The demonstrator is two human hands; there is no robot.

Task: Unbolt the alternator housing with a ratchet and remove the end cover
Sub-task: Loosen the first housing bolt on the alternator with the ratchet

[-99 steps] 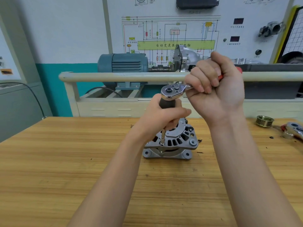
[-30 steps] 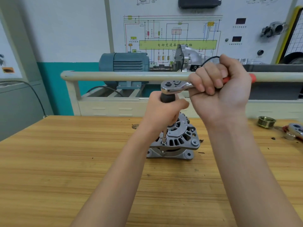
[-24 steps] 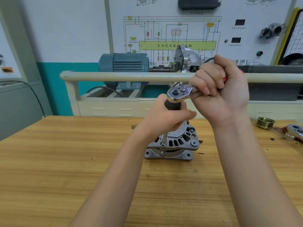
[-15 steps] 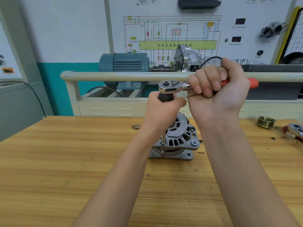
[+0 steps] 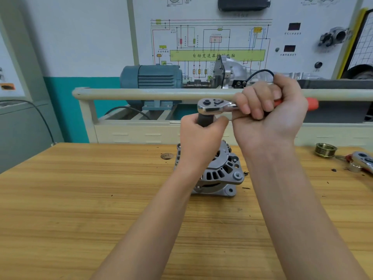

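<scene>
Right hand [image 5: 268,116] fisted on ratchet [image 5: 217,107] handle, which runs level, pointing right. Left hand [image 5: 201,136] wraps the vertical extension above alternator [image 5: 220,174], which sits upright mid-surface [image 5: 80,199].

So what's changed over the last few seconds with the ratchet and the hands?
The right hand has swung the ratchet handle back and forth; half a second ago it pointed right, as it does now, orange end showing. The left hand keeps its grip on the black extension under the ratchet head. The alternator stays on the bench, cover still on.
</scene>
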